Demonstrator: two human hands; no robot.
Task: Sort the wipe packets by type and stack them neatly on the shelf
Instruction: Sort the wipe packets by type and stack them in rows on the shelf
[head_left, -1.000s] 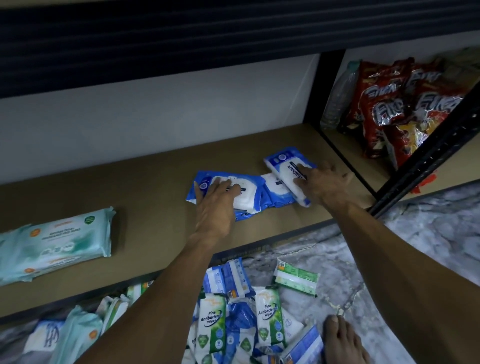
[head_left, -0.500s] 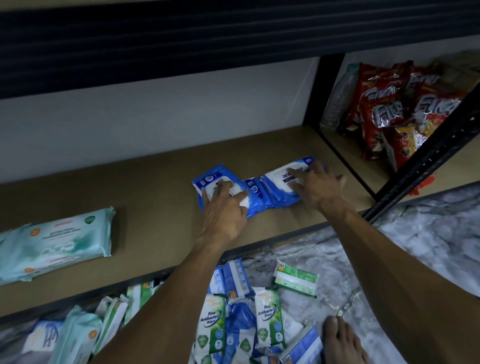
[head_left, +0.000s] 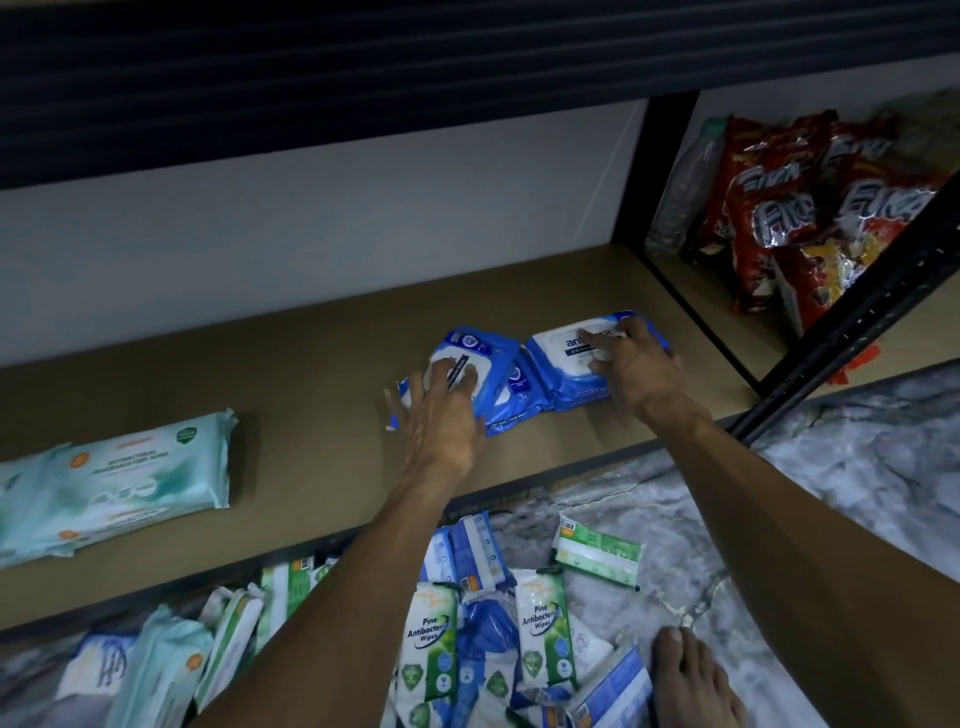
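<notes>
Fingers flat, left hand (head_left: 441, 415) is pressing the left pack (head_left: 488, 353), right hand (head_left: 636, 374) the right pack (head_left: 561, 358), likely squaring the 2 blue stacks on the shelf (head_left: 311, 395).

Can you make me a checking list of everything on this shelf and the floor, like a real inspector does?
Surface: brown shelf board, holding wipes at the middle and at the left.
Job's things: blue wipe packets lie flat and bunched together, and I can't tell how many there are. A teal wipe pack lies apart at the left.
Clutter: an unsorted pile of packets is on the floor below the shelf, with a green packet beside it.
Grippers: the left hand rests flat on the blue packets. The right hand presses them with spread fingers.
Cables: nothing seen.
Surroundings: red snack bags and a clear bottle are in the next bay. There is a marble floor and a bare foot.
</notes>
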